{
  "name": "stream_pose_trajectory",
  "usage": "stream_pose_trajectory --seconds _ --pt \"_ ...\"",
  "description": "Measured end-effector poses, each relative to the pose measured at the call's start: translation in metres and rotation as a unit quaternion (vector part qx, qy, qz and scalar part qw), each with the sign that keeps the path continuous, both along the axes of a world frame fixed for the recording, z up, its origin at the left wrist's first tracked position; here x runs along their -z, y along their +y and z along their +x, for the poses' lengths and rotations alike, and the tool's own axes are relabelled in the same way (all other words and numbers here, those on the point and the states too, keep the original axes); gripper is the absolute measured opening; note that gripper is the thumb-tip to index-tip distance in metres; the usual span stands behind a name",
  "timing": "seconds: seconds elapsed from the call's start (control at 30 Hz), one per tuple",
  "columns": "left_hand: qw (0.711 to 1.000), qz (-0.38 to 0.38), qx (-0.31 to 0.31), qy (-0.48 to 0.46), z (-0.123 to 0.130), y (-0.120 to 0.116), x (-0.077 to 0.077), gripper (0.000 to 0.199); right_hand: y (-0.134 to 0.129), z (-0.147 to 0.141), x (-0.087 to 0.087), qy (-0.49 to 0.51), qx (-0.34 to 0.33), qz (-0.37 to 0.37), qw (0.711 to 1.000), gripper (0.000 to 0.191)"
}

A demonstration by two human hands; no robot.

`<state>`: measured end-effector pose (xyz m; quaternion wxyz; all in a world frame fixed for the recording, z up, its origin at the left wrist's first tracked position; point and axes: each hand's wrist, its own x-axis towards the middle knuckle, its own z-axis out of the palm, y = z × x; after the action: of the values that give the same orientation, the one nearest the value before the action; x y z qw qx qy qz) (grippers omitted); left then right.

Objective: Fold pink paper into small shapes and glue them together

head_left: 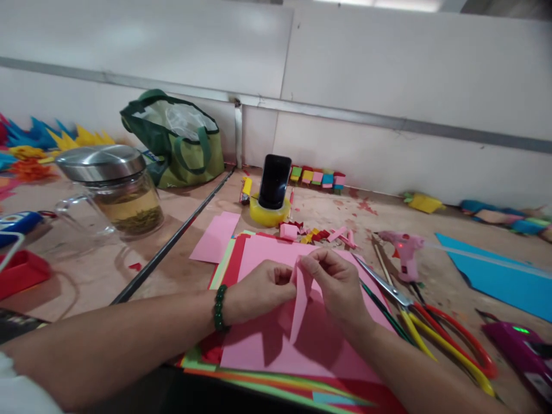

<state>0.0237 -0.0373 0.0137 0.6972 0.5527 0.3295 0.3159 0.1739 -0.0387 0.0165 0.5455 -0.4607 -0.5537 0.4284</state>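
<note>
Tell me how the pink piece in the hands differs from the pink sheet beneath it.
The piece is held up on edge, pinched by the left hand and the right hand; the sheet lies flat. The piece looks folded, while the sheet shows no fold where it is visible. The piece is narrow and small; the sheet is much broader. Both are pink.

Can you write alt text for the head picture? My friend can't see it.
A person's left hand and right hand pinch a pink paper piece above stacked colored sheets. Scissors and a pink glue gun lie to the right, a lidded glass mug stands to the left, and a phone stands behind.
</note>
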Motion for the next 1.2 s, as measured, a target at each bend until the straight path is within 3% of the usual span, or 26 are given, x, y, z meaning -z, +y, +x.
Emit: stream_pose_trajectory --seconds 0.3,0.5,0.83,0.97,1.2 --pt "0.999 -0.037 -0.004 0.036 -0.001 -0.003 -0.004 0.019 -0.002 -0.003 -0.001 0.031 -0.017 -0.012 0.999 0.026" --pt "0.998 -0.012 0.005 0.067 -0.003 -0.002 -0.001 0.022 0.006 0.003 0.001 0.071 0.009 0.007 0.997 0.024" --pt "0.992 0.016 0.017 0.125 -0.006 -0.003 -0.007 0.008 0.013 0.008 0.001 0.112 0.036 0.004 0.993 0.024" --pt "0.992 0.006 0.036 0.122 -0.006 -0.002 -0.001 0.018 0.017 0.009 -0.002 0.152 0.058 -0.002 0.987 0.027" --pt "0.987 0.076 0.032 0.14 -0.01 -0.001 0.001 0.018 0.03 0.021 -0.008 0.171 0.099 0.007 0.98 0.034"
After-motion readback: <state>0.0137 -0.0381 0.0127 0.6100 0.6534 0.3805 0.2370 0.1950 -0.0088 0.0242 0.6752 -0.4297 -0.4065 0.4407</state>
